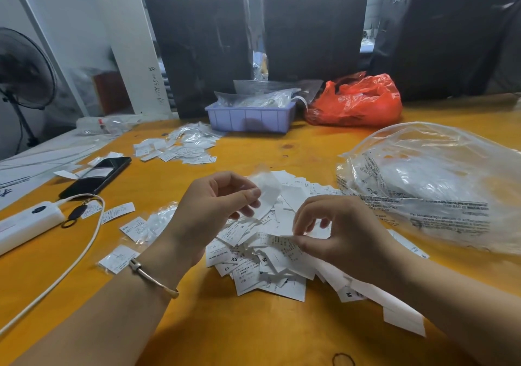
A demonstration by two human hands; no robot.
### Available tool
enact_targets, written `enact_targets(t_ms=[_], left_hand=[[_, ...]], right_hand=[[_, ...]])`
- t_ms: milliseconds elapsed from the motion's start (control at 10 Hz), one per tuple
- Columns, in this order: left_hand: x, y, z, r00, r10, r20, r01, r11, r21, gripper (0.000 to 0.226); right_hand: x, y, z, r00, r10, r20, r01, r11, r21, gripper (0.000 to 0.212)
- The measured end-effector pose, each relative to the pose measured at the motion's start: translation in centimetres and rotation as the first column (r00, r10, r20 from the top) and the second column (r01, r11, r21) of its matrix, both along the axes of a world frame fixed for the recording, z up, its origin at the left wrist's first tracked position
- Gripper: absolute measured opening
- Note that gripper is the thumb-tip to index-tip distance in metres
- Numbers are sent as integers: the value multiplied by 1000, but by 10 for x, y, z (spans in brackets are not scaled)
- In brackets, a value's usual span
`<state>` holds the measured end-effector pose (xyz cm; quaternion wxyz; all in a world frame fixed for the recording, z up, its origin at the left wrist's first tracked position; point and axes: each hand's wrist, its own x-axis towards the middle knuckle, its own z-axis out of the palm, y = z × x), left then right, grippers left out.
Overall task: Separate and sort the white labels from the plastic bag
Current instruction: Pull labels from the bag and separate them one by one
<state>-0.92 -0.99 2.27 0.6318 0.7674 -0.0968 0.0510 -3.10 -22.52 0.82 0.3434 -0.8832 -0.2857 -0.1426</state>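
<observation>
A heap of white labels (265,264) lies on the orange table (253,332) in front of me. My left hand (214,208) holds a white label (267,193) pinched between thumb and fingers, raised above the heap. My right hand (332,230) pinches another label (282,240) at the top of the heap. A large clear plastic bag (431,185) with printed text lies to the right. A second spread of labels (180,146) sits farther back on the left.
A purple tray (249,119) with clear bags and a red plastic bag (358,101) stand at the back. A black phone (97,177), a white power bank (28,224) with cable, and loose bagged labels (118,258) lie left. Dark wrapped bundles (313,27) line the far edge.
</observation>
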Motion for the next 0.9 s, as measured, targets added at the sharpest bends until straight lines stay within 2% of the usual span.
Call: enact_targets(t_ms=[100, 200, 500, 700, 800, 900], left_hand=[[0, 0, 0, 1000, 0, 2, 0, 1000, 6, 2], [0, -1, 0, 1000, -4, -2, 4, 1000, 7, 2], [-1, -2, 0, 1000, -7, -11, 7, 1000, 11, 3], [-1, -2, 0, 1000, -3, -6, 3, 1000, 25, 3], [-1, -3, 0, 1000, -3, -8, 3, 1000, 26, 2], [-1, -4, 0, 1000, -1, -4, 1, 1000, 26, 3]], right_hand=[[0, -1, -2, 999, 25, -44, -27, 999, -30, 17], [0, 2, -3, 1000, 11, -10, -13, 993, -119, 32], [4, 2, -6, 999, 13, -36, -15, 999, -52, 25], [3, 10, -10, 998, -50, 27, 52, 996, -70, 35], [2, 15, -13, 992, -92, 91, 104, 986, -131, 30], [1, 16, -14, 989, -115, 95, 124, 988, -93, 22]])
